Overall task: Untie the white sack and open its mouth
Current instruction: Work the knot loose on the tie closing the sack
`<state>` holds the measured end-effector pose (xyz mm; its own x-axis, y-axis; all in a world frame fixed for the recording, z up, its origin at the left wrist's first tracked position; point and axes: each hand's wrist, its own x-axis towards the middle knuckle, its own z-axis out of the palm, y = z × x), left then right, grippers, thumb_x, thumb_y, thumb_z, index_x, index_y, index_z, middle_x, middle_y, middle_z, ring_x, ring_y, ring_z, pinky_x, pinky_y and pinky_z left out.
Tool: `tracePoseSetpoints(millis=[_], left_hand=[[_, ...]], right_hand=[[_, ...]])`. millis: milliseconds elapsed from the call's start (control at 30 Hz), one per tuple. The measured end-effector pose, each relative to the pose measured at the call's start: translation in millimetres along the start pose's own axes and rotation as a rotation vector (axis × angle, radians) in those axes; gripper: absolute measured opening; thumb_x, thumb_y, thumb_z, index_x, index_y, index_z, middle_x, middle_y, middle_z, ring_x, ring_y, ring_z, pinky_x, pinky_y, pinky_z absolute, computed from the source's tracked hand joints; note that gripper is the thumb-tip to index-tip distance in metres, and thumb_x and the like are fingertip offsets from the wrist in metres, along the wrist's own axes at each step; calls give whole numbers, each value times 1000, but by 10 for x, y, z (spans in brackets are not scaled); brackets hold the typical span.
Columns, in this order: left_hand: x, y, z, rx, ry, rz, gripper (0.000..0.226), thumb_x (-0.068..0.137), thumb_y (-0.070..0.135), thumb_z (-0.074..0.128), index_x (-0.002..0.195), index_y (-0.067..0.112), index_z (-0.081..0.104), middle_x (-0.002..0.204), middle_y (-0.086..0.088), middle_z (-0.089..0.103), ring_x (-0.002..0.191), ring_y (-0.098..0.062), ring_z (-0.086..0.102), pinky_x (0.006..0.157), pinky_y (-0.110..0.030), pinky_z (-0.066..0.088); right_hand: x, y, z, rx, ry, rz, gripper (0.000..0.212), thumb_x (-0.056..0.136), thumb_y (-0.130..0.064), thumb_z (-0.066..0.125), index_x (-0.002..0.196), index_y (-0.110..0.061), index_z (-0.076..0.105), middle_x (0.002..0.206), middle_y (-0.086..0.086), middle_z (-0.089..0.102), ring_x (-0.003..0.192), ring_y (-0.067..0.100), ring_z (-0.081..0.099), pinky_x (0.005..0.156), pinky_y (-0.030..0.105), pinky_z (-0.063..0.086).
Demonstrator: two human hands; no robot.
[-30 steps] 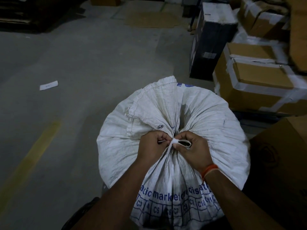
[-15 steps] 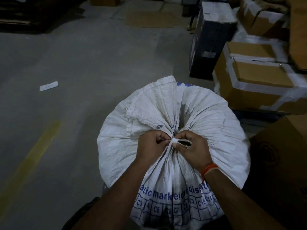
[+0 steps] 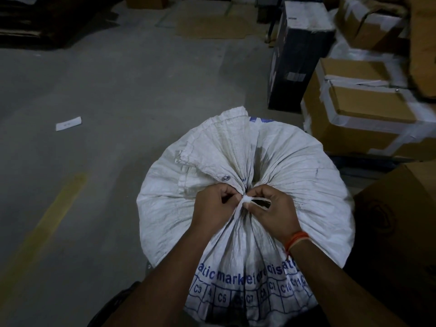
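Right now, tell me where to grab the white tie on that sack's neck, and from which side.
Take the tie at the knot sitting on the gathered neck of the white sack, probably from above and the near side. The pleats all converge there, and its loop sticks out rightward under the right hand, so pinch that while the left hand steadies the other end.

One head-worn wide-angle camera looks forward and steeply down from above the person's forearms. The white sack [image 3: 245, 185] sits close beneath it, filling the lower middle. The concrete floor [image 3: 118, 90] and stacked cartons [image 3: 358, 107] lie farther off.
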<state>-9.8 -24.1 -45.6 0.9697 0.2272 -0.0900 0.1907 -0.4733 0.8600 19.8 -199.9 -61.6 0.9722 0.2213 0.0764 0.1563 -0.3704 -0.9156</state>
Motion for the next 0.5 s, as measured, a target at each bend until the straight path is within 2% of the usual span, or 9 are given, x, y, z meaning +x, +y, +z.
tracePoseSetpoints(millis=[67, 133, 200, 300, 500], left_hand=[[-91, 61, -29, 48, -17, 22, 21, 83, 42, 81, 95, 27, 73, 84, 12, 78, 80, 0, 72, 75, -25, 58], [-150, 84, -24, 86, -44, 75, 32, 80, 45, 82, 102, 28, 66, 87, 9, 77, 81, -5, 73, 74, -30, 60], [-150, 81, -8, 131, -24, 132, 31, 82, 35, 81, 106, 26, 64, 89, 6, 78, 80, -10, 74, 73, -36, 60], [-106, 85, -10, 161, 49, 201, 25, 86, 25, 80, 106, 24, 65, 83, 6, 77, 78, -12, 74, 71, -36, 60], [-101, 40, -53, 137, 31, 254, 26, 84, 19, 81, 104, 25, 66, 67, 18, 60, 73, -9, 68, 70, -30, 56]], right_hand=[[7, -3, -7, -7, -5, -28, 16, 80, -11, 83, 87, -21, 73, 85, -9, 76, 83, 5, 72, 76, 24, 58], [13, -14, -9, -14, 1, -39, 20, 78, -7, 82, 88, -21, 70, 84, -7, 74, 81, 7, 70, 73, 26, 56], [9, -39, -8, -24, 15, -46, 25, 77, -9, 83, 89, -21, 65, 84, -7, 72, 78, 7, 69, 69, 25, 55], [-13, -84, -34, -81, 15, -97, 26, 78, -19, 85, 88, -22, 61, 84, -8, 70, 78, 6, 67, 67, 22, 53], [-82, -98, -139, -159, 34, -268, 10, 82, -9, 81, 84, -14, 73, 102, -3, 64, 96, 3, 65, 80, 16, 51]])
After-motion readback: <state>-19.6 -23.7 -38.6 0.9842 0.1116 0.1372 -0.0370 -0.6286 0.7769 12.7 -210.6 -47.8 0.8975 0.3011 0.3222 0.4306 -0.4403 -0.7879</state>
